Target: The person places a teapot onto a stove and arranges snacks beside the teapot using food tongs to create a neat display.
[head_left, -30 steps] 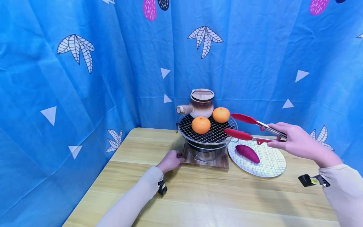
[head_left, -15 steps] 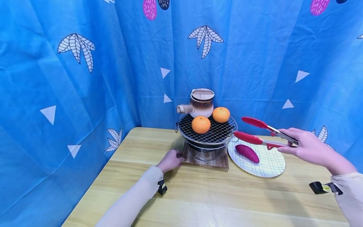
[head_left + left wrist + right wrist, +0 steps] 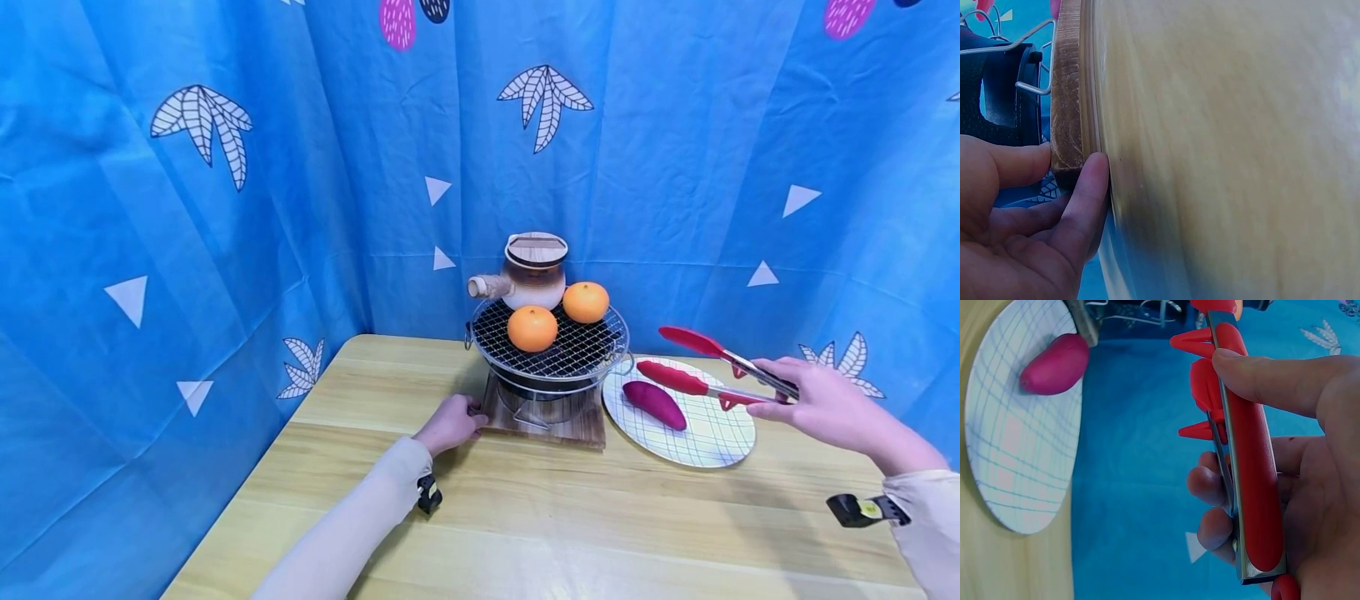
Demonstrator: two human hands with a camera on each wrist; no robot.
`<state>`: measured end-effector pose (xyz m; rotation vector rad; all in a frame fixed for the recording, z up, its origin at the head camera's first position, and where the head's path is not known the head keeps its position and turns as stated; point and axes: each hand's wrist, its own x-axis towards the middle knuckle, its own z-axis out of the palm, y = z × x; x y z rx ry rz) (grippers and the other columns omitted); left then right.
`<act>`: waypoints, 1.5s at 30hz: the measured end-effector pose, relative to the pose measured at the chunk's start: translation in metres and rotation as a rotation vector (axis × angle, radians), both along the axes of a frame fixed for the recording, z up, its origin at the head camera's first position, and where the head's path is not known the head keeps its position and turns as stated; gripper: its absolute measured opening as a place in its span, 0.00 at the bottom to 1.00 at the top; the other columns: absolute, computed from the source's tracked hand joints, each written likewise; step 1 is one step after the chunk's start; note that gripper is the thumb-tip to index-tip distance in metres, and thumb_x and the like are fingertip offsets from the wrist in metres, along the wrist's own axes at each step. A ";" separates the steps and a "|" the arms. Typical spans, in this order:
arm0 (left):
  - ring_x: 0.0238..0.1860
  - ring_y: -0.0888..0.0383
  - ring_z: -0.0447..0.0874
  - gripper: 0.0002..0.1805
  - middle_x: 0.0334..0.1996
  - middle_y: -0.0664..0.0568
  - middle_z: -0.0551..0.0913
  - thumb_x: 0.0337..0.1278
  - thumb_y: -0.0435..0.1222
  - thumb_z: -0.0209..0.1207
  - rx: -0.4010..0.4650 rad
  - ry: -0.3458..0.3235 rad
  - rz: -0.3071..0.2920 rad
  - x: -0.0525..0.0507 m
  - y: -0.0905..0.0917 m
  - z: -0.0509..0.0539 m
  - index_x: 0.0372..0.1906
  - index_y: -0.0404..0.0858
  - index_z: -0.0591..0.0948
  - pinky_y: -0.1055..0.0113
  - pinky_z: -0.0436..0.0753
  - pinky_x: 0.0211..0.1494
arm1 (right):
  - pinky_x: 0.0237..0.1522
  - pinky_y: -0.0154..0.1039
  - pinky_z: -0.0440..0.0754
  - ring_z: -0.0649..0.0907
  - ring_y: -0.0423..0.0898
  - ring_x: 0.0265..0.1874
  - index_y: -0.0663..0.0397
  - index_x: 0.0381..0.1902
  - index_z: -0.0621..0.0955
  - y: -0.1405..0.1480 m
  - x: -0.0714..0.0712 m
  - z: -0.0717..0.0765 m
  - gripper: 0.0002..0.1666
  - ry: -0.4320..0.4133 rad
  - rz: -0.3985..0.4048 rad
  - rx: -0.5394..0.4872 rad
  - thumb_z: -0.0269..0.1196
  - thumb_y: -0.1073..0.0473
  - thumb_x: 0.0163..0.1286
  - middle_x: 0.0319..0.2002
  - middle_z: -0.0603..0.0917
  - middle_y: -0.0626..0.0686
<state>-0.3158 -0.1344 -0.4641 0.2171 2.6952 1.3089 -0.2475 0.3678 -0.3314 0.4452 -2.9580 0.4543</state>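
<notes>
My right hand [image 3: 828, 408] holds red-tipped metal tongs [image 3: 693, 379] above the plate, their two arms spread with nothing between the tips. Under them a purple sweet potato [image 3: 654, 406] lies on the checked plate [image 3: 720, 442]. In the right wrist view, thumb and fingers wrap the tongs' red handle [image 3: 1250, 481]. My left hand [image 3: 452, 425] pinches the left corner of the wooden board [image 3: 570, 429]; the left wrist view has the thumb [image 3: 1022, 165] on one side of the board and a finger on the other. On that board stands a round grill [image 3: 570, 358], bearing two oranges [image 3: 532, 329] [image 3: 586, 302].
At the back of the grill sits a clay pot [image 3: 536, 283] with a wooden lid and a side handle pointing left. A blue patterned curtain [image 3: 637, 167] hangs behind and to the left of the wooden table [image 3: 525, 525].
My right hand and the tongs have moved right and down, away from the grill to over the plate. The left hand stays on the board, and the food has not moved.
</notes>
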 end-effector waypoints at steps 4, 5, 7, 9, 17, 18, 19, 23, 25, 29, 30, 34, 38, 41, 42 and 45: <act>0.31 0.55 0.88 0.28 0.49 0.34 0.84 0.67 0.34 0.61 -0.002 0.000 -0.011 -0.001 0.002 0.001 0.64 0.21 0.71 0.66 0.85 0.38 | 0.30 0.46 0.83 0.76 0.68 0.49 0.71 0.70 0.68 0.005 0.000 -0.008 0.52 -0.024 -0.011 -0.019 0.73 0.42 0.60 0.62 0.71 0.80; 0.31 0.55 0.88 0.27 0.49 0.33 0.84 0.67 0.34 0.61 0.000 -0.002 -0.013 -0.001 0.002 0.001 0.64 0.21 0.71 0.66 0.85 0.38 | 0.28 0.43 0.81 0.78 0.65 0.47 0.70 0.70 0.68 0.006 0.000 -0.010 0.52 -0.031 -0.015 -0.024 0.73 0.42 0.60 0.63 0.71 0.79; 0.31 0.55 0.89 0.26 0.48 0.34 0.84 0.67 0.34 0.61 0.011 -0.003 -0.020 -0.001 0.002 0.001 0.63 0.21 0.72 0.65 0.86 0.38 | 0.23 0.37 0.75 0.79 0.56 0.40 0.70 0.71 0.67 0.007 -0.001 -0.014 0.53 -0.046 -0.020 -0.035 0.73 0.41 0.60 0.63 0.71 0.78; 0.32 0.54 0.88 0.25 0.46 0.35 0.84 0.67 0.34 0.61 0.016 -0.002 -0.019 -0.002 0.001 0.001 0.62 0.21 0.73 0.65 0.86 0.38 | 0.22 0.37 0.73 0.79 0.51 0.33 0.71 0.70 0.67 0.008 -0.003 -0.018 0.53 -0.055 -0.023 -0.036 0.73 0.41 0.60 0.63 0.70 0.78; 0.32 0.55 0.88 0.25 0.43 0.39 0.85 0.68 0.34 0.61 0.015 -0.015 -0.013 0.001 -0.001 0.003 0.62 0.22 0.73 0.65 0.86 0.39 | 0.30 0.41 0.72 0.77 0.55 0.37 0.75 0.67 0.70 0.012 -0.013 -0.034 0.51 -0.045 -0.020 -0.017 0.74 0.44 0.59 0.57 0.76 0.76; 0.32 0.55 0.88 0.25 0.43 0.39 0.84 0.68 0.34 0.61 0.016 -0.016 -0.013 0.001 -0.001 0.003 0.62 0.22 0.73 0.65 0.86 0.40 | 0.32 0.43 0.75 0.78 0.58 0.40 0.75 0.66 0.71 0.012 -0.015 -0.035 0.51 -0.040 -0.017 -0.017 0.75 0.44 0.58 0.56 0.77 0.76; 0.32 0.55 0.88 0.25 0.43 0.38 0.84 0.68 0.34 0.60 0.018 -0.017 -0.015 0.002 -0.001 0.004 0.62 0.21 0.73 0.64 0.86 0.40 | 0.35 0.47 0.78 0.78 0.61 0.43 0.76 0.65 0.71 0.012 -0.016 -0.037 0.51 -0.034 -0.008 -0.015 0.75 0.44 0.57 0.57 0.77 0.77; 0.33 0.53 0.89 0.27 0.46 0.35 0.84 0.67 0.33 0.61 0.026 -0.016 -0.014 0.003 0.000 0.005 0.63 0.20 0.71 0.62 0.87 0.42 | 0.44 0.61 0.81 0.78 0.68 0.50 0.76 0.64 0.73 0.011 -0.018 -0.045 0.51 -0.022 -0.005 0.003 0.76 0.43 0.55 0.57 0.77 0.78; 0.33 0.52 0.89 0.29 0.49 0.33 0.83 0.67 0.33 0.61 0.029 -0.017 -0.012 0.003 0.000 0.005 0.65 0.19 0.69 0.62 0.87 0.43 | 0.46 0.64 0.81 0.78 0.69 0.51 0.76 0.63 0.74 0.011 -0.019 -0.048 0.50 -0.023 -0.006 0.013 0.76 0.43 0.55 0.56 0.77 0.78; 0.32 0.54 0.88 0.30 0.49 0.33 0.83 0.67 0.33 0.61 0.024 -0.019 -0.007 0.003 0.000 0.005 0.66 0.19 0.68 0.63 0.87 0.41 | 0.46 0.65 0.81 0.78 0.69 0.51 0.75 0.62 0.75 0.011 -0.021 -0.054 0.50 -0.045 -0.006 0.003 0.76 0.42 0.55 0.56 0.77 0.78; 0.32 0.54 0.88 0.30 0.48 0.34 0.83 0.67 0.34 0.61 0.021 -0.021 -0.006 0.003 0.000 0.004 0.66 0.19 0.68 0.63 0.87 0.41 | 0.46 0.64 0.81 0.79 0.68 0.50 0.75 0.62 0.75 0.011 -0.021 -0.056 0.50 -0.049 -0.005 0.002 0.76 0.42 0.55 0.56 0.78 0.77; 0.31 0.56 0.87 0.30 0.46 0.36 0.84 0.67 0.34 0.61 0.010 -0.019 -0.004 0.002 -0.001 0.003 0.66 0.19 0.69 0.64 0.86 0.41 | 0.45 0.61 0.81 0.80 0.63 0.47 0.75 0.62 0.75 0.011 -0.023 -0.062 0.49 -0.072 0.004 -0.006 0.76 0.43 0.56 0.53 0.81 0.74; 0.31 0.56 0.87 0.31 0.49 0.34 0.83 0.67 0.34 0.61 0.011 -0.015 -0.005 0.002 -0.001 0.003 0.66 0.19 0.68 0.63 0.87 0.42 | 0.44 0.56 0.81 0.80 0.61 0.44 0.77 0.62 0.74 0.010 -0.026 -0.066 0.47 -0.081 0.004 0.004 0.75 0.45 0.57 0.52 0.81 0.74; 0.31 0.55 0.87 0.30 0.50 0.33 0.83 0.67 0.34 0.61 0.015 -0.016 -0.005 0.002 -0.001 0.002 0.66 0.19 0.68 0.63 0.87 0.40 | 0.42 0.53 0.80 0.81 0.59 0.42 0.78 0.61 0.75 0.010 -0.028 -0.068 0.46 -0.075 0.004 0.014 0.75 0.47 0.57 0.51 0.82 0.73; 0.31 0.55 0.87 0.30 0.50 0.32 0.82 0.67 0.34 0.61 0.014 -0.016 -0.006 0.001 -0.001 0.002 0.66 0.19 0.68 0.64 0.87 0.40 | 0.42 0.52 0.80 0.81 0.58 0.42 0.78 0.60 0.75 0.010 -0.029 -0.068 0.46 -0.075 0.005 0.016 0.75 0.47 0.57 0.50 0.82 0.72; 0.32 0.55 0.88 0.31 0.51 0.31 0.82 0.67 0.34 0.61 0.013 -0.018 -0.003 0.001 0.000 0.002 0.66 0.19 0.67 0.64 0.87 0.39 | 0.41 0.52 0.80 0.81 0.57 0.41 0.79 0.59 0.75 0.009 -0.030 -0.068 0.45 -0.081 0.006 0.018 0.76 0.48 0.57 0.49 0.83 0.71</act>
